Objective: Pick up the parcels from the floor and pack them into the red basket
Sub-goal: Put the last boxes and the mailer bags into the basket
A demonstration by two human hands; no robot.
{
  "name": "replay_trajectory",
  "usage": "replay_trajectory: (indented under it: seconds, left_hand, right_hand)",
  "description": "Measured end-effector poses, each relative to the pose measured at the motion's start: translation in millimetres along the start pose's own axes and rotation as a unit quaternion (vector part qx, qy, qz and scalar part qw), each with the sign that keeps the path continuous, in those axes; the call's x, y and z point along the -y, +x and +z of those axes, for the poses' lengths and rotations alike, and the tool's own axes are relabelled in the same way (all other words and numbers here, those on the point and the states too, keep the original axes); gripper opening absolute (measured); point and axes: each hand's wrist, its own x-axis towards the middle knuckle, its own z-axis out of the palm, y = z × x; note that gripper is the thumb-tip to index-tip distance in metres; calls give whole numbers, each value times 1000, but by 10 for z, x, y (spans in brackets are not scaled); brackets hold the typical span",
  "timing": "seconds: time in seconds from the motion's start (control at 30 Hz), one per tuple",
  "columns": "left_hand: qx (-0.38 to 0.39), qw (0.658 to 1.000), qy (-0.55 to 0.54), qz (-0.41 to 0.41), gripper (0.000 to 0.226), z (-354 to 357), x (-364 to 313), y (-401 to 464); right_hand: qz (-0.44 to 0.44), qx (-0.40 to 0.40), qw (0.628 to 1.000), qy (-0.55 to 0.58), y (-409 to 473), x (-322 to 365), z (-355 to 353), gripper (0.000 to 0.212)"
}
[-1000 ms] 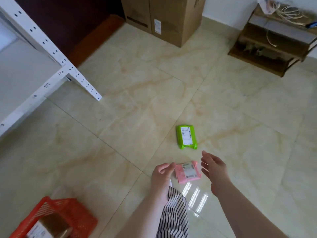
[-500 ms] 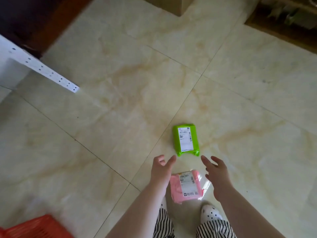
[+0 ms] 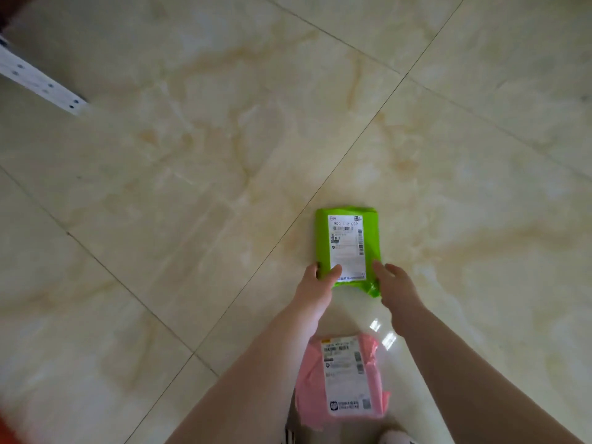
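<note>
A green parcel (image 3: 347,245) with a white label lies on the tiled floor. My left hand (image 3: 315,285) grips its near left corner, thumb on the label and a finger round the edge. My right hand (image 3: 395,285) holds its near right edge. A pink parcel (image 3: 342,379) with a white label lies on the floor closer to me, between my forearms and untouched. Only a red blur (image 3: 4,426) at the bottom left edge shows where the red basket is.
A white perforated shelf leg (image 3: 41,86) comes down to the floor at the far left. My foot in a white sock (image 3: 394,439) stands just behind the pink parcel. Beige marble tiles (image 3: 192,187) spread all around.
I have leaned forward and down. Both hands passed over the pink parcel and now take hold of the green one. The red basket slid almost out of view.
</note>
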Motion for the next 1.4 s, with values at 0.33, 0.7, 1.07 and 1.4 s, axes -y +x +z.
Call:
replay_trajectory:
  seconds: [0.33, 0.7, 1.07, 1.4]
  left_hand:
    - [-100, 994, 41, 22, 57, 15, -255, -229]
    - [-83, 968, -231, 44, 27, -712, -437, -2166]
    - [-183, 872, -434, 131, 86, -2153, -572, -3931]
    - [-253, 786, -548, 133, 22, -3180, 725, -4423]
  right_hand:
    - [-10, 37, 996, -85, -462, -45, 298, 38]
    - [42, 84, 969, 230, -2341, 733, 106, 34]
    - [-204, 214, 955, -38, -4083, 1737, 258, 49]
    - [-240, 258, 923, -156, -5198, 847, 1374, 39]
